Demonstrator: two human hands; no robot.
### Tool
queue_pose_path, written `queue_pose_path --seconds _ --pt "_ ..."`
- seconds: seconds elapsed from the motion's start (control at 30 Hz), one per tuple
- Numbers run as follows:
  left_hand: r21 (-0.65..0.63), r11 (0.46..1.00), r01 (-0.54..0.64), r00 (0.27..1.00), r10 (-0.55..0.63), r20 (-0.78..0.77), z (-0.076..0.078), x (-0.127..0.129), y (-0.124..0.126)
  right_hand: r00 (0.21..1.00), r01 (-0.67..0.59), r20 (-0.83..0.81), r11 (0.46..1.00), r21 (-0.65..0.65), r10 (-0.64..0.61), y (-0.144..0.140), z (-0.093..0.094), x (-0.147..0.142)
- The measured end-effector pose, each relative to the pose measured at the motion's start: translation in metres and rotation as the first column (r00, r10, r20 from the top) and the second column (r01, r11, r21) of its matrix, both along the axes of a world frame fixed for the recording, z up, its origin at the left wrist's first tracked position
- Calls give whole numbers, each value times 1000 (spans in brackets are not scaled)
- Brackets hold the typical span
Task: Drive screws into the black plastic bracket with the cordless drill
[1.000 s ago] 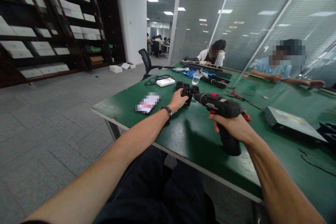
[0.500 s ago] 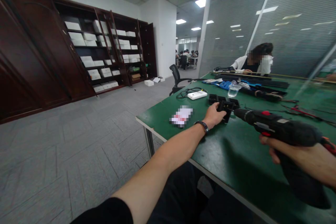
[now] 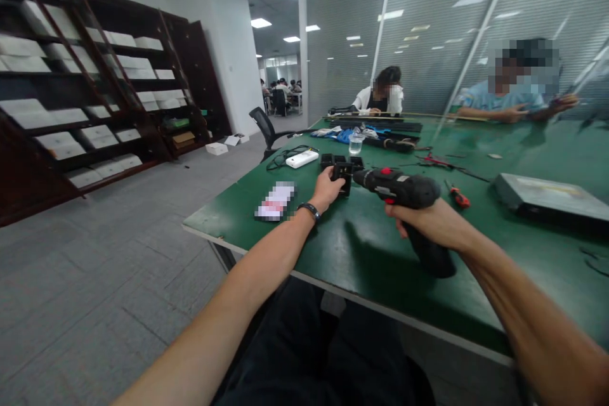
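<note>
With my left hand [image 3: 328, 188] I grip a small black rectangular part [image 3: 342, 179], standing on edge on the green table [image 3: 314, 254]. Its exact kind I cannot make out. My right hand [image 3: 423, 221] is wrapped round the handle of a black cordless drill [image 3: 404, 186] with red buttons. The drill lies level and points left, its tip right beside the black part; whether the two touch I cannot tell. Just behind my left hand sit several small black open boxes [image 3: 339, 159]. A clear plastic cup [image 3: 355, 143] stands behind those.
A phone [image 3: 276, 200] and a white device [image 3: 302, 158] with a black cable lie left. Red-handled pliers [image 3: 435, 160], a red screwdriver [image 3: 458, 196] and a flat metal case [image 3: 552, 200] lie right. Two people [image 3: 380, 98] sit across the table, near black strips [image 3: 380, 127].
My view has swung right, bringing the metal case, the screwdriver and a second person into sight. Both hands keep their grips, with the drill still close to the black part.
</note>
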State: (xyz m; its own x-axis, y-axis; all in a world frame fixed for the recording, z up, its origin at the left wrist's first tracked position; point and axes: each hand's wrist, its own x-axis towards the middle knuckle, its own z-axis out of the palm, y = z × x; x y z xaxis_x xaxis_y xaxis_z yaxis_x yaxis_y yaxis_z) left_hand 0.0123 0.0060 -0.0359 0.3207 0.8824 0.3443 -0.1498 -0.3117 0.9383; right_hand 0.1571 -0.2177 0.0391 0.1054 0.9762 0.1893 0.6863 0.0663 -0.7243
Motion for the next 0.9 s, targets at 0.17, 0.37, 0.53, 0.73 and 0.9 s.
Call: queue_pose_path --seconds 0.17,0.37,0.53,0.73,0.9 --pt "20 1000 -16 1000 17 -6 1 0 0 1000 -12 -28 1000 -10 12 -2 4 -4" --pt "5 1000 -4 1000 4 -11 3 -1 -3 999 -20 -42 999 -45 18 -2 3 -2" --pt "41 999 5 1000 -4 -12 -3 1 3 998 -31 -56 999 -43 28 -2 4 -3" --pt "41 999 4 1000 -4 -11 -5 2 6 997 -33 -71 999 -37 30 -2 4 -4" --pt "48 999 8 1000 -7 -11 -3 1 4 997 -30 -71 999 -43 27 -3 7 -7"
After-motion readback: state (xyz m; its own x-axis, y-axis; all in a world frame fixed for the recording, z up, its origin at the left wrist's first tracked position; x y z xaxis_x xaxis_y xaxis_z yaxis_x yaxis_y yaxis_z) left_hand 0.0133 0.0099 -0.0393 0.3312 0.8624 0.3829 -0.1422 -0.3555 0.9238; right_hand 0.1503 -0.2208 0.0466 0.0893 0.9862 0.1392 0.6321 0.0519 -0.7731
